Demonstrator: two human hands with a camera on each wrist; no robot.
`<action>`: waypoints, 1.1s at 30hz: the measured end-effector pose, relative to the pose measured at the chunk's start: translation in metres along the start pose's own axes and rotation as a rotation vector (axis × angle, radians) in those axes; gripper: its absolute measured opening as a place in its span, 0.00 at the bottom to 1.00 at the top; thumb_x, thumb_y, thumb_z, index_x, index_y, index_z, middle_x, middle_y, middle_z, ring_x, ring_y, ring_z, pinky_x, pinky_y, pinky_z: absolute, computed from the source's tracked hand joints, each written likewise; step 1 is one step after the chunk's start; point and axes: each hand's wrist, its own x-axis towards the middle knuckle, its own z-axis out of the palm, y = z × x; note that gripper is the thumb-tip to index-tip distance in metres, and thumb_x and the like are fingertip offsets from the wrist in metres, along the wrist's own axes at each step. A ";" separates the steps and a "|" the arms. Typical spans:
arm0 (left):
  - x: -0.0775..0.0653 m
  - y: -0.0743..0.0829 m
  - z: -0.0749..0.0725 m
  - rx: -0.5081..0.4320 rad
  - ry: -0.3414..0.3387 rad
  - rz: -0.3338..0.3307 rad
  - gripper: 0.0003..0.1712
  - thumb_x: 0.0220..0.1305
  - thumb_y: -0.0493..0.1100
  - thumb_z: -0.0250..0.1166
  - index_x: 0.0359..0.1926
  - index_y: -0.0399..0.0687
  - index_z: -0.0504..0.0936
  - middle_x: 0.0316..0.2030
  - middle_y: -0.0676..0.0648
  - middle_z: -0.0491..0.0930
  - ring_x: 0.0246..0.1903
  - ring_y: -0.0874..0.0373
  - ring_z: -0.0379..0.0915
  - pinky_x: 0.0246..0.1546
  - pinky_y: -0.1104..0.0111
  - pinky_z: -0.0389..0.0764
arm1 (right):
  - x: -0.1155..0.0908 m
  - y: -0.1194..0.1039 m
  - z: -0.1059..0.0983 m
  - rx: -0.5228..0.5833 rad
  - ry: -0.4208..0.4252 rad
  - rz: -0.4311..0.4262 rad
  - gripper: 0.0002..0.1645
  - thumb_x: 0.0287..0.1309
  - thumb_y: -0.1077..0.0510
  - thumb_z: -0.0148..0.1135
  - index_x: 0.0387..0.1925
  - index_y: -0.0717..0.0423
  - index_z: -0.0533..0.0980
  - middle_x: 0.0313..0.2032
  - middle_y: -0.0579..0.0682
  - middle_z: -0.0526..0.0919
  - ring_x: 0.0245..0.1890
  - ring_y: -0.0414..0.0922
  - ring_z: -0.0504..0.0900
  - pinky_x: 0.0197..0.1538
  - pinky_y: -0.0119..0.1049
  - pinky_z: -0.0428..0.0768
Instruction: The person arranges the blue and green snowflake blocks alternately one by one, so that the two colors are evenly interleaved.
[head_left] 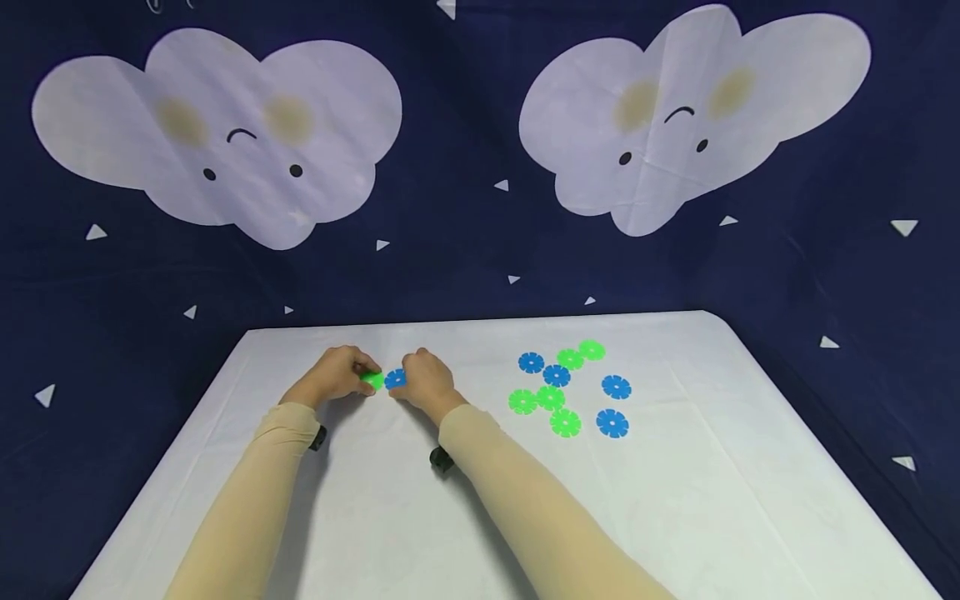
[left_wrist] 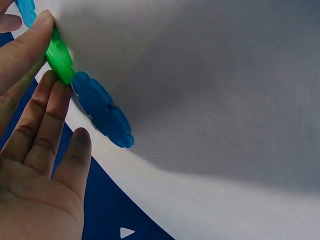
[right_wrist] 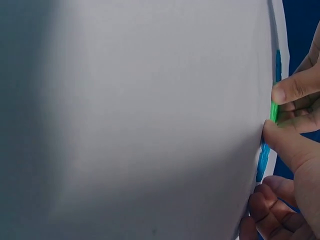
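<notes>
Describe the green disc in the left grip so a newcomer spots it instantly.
On the white table, look left of the scattered discs, toward the far edge. The left grip pinches the green disc there, between blue discs. It's the only held green one; the other greens lie off to the right.

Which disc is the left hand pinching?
The left hand pinches the green disc that has a blue disc at either side; the other green discs lie farther right, untouched.
</notes>
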 end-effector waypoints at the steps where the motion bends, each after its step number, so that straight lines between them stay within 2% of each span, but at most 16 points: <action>1: 0.000 0.000 0.000 0.006 -0.001 0.008 0.22 0.56 0.36 0.82 0.53 0.39 0.91 0.50 0.39 0.91 0.52 0.44 0.84 0.61 0.48 0.83 | 0.000 0.000 0.001 -0.009 0.003 0.000 0.32 0.63 0.39 0.77 0.60 0.53 0.84 0.52 0.50 0.86 0.49 0.44 0.87 0.53 0.35 0.88; 8: -0.001 0.000 0.001 0.027 0.009 0.032 0.22 0.57 0.37 0.82 0.53 0.38 0.91 0.51 0.38 0.89 0.52 0.43 0.84 0.60 0.47 0.83 | -0.005 0.002 -0.003 -0.010 -0.007 -0.019 0.36 0.63 0.40 0.77 0.65 0.56 0.80 0.54 0.53 0.84 0.51 0.45 0.87 0.54 0.35 0.88; 14: -0.004 0.004 0.001 0.030 -0.008 0.002 0.21 0.58 0.36 0.81 0.53 0.39 0.90 0.50 0.38 0.88 0.53 0.43 0.82 0.62 0.47 0.82 | -0.013 0.012 -0.019 0.092 -0.084 -0.079 0.36 0.68 0.43 0.74 0.70 0.55 0.77 0.63 0.54 0.84 0.62 0.49 0.84 0.66 0.41 0.84; 16: -0.005 0.005 0.002 0.029 -0.013 -0.001 0.21 0.59 0.36 0.80 0.54 0.39 0.90 0.50 0.38 0.87 0.53 0.44 0.82 0.62 0.47 0.81 | -0.016 0.020 -0.028 0.119 -0.104 -0.105 0.34 0.69 0.45 0.73 0.70 0.55 0.78 0.65 0.53 0.84 0.66 0.50 0.82 0.70 0.43 0.82; 20: -0.007 0.007 0.002 0.038 -0.005 -0.001 0.21 0.59 0.36 0.80 0.54 0.38 0.90 0.50 0.38 0.87 0.52 0.44 0.81 0.62 0.46 0.81 | -0.021 0.042 -0.047 0.155 -0.146 -0.146 0.29 0.70 0.47 0.72 0.67 0.54 0.80 0.65 0.54 0.84 0.66 0.51 0.82 0.71 0.45 0.81; 23: -0.007 0.006 0.003 0.042 0.005 -0.001 0.21 0.58 0.36 0.81 0.54 0.38 0.90 0.50 0.38 0.87 0.51 0.44 0.81 0.61 0.47 0.81 | -0.025 0.059 -0.061 0.171 -0.195 -0.157 0.29 0.69 0.49 0.73 0.67 0.55 0.80 0.63 0.56 0.85 0.64 0.52 0.83 0.70 0.47 0.81; 27: -0.006 0.004 0.004 0.041 0.006 0.012 0.22 0.58 0.36 0.81 0.54 0.37 0.89 0.49 0.38 0.87 0.51 0.45 0.81 0.59 0.48 0.82 | -0.032 0.081 -0.077 0.156 -0.251 -0.160 0.31 0.67 0.49 0.75 0.67 0.55 0.80 0.64 0.57 0.85 0.67 0.53 0.81 0.72 0.48 0.79; 33: -0.005 0.003 0.004 0.046 0.000 0.028 0.24 0.58 0.36 0.80 0.56 0.35 0.88 0.49 0.38 0.86 0.50 0.45 0.81 0.58 0.49 0.83 | -0.042 0.112 -0.093 0.140 -0.297 -0.154 0.32 0.64 0.50 0.77 0.66 0.55 0.81 0.65 0.57 0.85 0.69 0.54 0.79 0.74 0.51 0.77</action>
